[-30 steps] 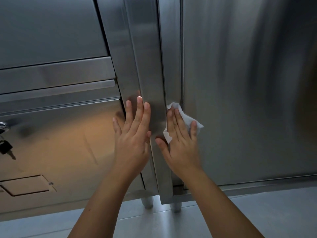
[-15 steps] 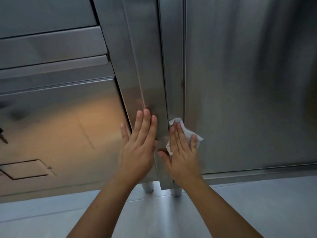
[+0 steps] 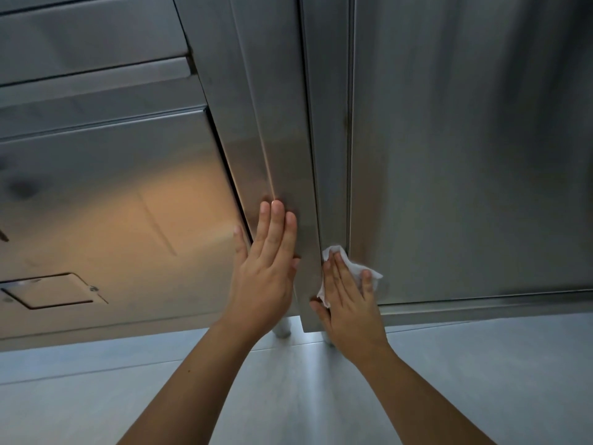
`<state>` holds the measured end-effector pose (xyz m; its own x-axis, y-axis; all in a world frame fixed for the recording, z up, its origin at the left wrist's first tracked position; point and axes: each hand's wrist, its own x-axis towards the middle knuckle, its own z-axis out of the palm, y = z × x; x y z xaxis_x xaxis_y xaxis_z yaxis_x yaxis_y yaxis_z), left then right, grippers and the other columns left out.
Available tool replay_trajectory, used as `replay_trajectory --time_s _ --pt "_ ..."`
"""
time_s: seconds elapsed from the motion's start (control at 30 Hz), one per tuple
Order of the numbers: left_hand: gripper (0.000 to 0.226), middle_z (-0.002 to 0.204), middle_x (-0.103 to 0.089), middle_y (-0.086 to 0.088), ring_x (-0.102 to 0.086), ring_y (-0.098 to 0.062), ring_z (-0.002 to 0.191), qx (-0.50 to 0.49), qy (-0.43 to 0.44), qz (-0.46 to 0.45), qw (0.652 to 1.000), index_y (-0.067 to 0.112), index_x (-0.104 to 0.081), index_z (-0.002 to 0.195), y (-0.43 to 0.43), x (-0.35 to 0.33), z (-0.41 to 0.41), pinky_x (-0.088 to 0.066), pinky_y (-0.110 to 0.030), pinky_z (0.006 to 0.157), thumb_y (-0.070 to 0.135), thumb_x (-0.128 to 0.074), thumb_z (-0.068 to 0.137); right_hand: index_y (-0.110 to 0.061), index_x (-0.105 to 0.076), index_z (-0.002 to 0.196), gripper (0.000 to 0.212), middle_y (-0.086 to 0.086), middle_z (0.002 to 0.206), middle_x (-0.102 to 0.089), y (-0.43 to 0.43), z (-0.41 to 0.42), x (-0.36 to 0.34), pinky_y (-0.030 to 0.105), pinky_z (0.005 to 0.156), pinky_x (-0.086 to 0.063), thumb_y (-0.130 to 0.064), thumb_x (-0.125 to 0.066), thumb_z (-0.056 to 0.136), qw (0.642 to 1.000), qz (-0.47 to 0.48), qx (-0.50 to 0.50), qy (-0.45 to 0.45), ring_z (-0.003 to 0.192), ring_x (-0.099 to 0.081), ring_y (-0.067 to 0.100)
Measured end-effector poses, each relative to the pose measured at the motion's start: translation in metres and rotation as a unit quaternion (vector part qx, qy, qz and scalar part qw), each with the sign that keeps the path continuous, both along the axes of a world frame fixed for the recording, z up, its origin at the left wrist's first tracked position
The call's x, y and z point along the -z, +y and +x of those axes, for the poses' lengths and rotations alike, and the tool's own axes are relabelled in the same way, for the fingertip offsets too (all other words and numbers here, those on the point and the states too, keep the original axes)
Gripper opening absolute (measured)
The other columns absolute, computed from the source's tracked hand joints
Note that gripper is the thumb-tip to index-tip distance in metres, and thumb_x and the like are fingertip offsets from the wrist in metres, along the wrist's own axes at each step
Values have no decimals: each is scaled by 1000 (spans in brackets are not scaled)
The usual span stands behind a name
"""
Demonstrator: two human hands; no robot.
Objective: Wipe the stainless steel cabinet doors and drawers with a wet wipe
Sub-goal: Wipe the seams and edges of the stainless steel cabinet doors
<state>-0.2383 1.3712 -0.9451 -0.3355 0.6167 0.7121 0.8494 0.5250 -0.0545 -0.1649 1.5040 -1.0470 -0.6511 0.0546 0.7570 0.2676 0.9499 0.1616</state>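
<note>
My left hand lies flat on a narrow upright steel panel, fingers straight and close together, holding nothing. The little finger reaches over the panel's left edge. My right hand is spread flat too, and its straight fingers press the white wet wipe against the recessed strip between that panel and the wide cabinet door on the right, low down near the door's bottom edge. The thumb touches the panel's lower right edge. The panel may be the edge of a door standing ajar; I cannot tell from this angle.

Everything ahead is brushed stainless steel. To the left are two drawer fronts, an upper one and a lower one with a warm reflection and one small recessed plate. Below is a pale grey tiled floor, and one round cabinet leg shows between my wrists. In all: two hands, one wipe.
</note>
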Motion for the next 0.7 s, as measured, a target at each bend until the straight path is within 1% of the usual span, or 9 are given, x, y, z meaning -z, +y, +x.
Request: replay_trajectory --time_s 0.03,0.07,0.13,0.17,0.3,0.4,0.57,0.6,0.7 --pt "77 150 32 9 18 -11 141 1 -1 -1 1000 22 23 145 0 0 0 10 -40 113 21 -33 93 2 -10 145 67 12 149 -17 -1 4 9 47 111 -11 -41 -25 95 1000 1 -4 -18 141 -9 21" --pt "76 150 32 10 19 -10 141 2 -2 -2 1000 22 24 145 0 0 0 9 -40 112 21 -33 93 3 -4 146 68 13 153 -9 -2 8 18 47 110 -11 -41 -23 96 999 -1 -5 -42 142 -5 22" --pt "76 150 33 10 19 -10 141 1 -4 -6 1000 23 24 144 -1 0 0 9 -41 112 21 -32 93 1 5 145 66 14 154 16 -4 13 30 48 110 -9 -42 -13 98 996 -16 -2 -85 143 12 23" --pt "76 150 33 10 20 -11 141 0 -6 -9 1000 23 25 144 -1 0 0 9 -41 112 21 -31 93 0 7 145 65 13 153 21 -5 14 32 49 110 -7 -43 -8 98 995 -28 3 -95 142 16 22" --pt "76 149 33 11 19 -10 140 4 -13 -8 1000 23 25 144 -1 1 0 7 -43 112 20 -31 93 -2 11 145 66 8 156 9 -7 10 16 46 111 -5 -45 -7 99 995 -69 -6 -69 142 14 17" --pt "77 149 34 11 19 -10 141 7 -12 -7 1000 23 25 144 -1 1 -1 7 -42 113 19 -32 93 -2 10 146 67 8 155 6 -6 -2 -11 46 113 0 -45 -9 99 996 -84 -10 -21 143 9 16" --pt "78 149 33 10 18 -11 141 11 -4 -6 1000 22 25 144 -1 3 -3 5 -44 113 19 -34 93 -4 10 147 70 7 155 16 -4 -5 -14 45 115 4 -50 -12 98 996 -90 -15 -19 144 7 17" --pt "78 149 33 10 18 -11 141 13 -3 -4 1000 22 24 144 -1 3 -3 4 -45 113 19 -34 93 -4 10 147 70 7 156 13 -4 -2 -6 45 115 1 -50 -12 98 995 -92 -24 -30 144 6 17" --pt "78 150 32 9 16 -12 142 19 -2 2 1000 21 23 145 0 4 -4 3 -45 113 17 -35 93 -5 8 147 72 9 154 -11 -6 13 23 42 112 -9 -53 -13 97 990 -106 -46 -83 143 1 16"
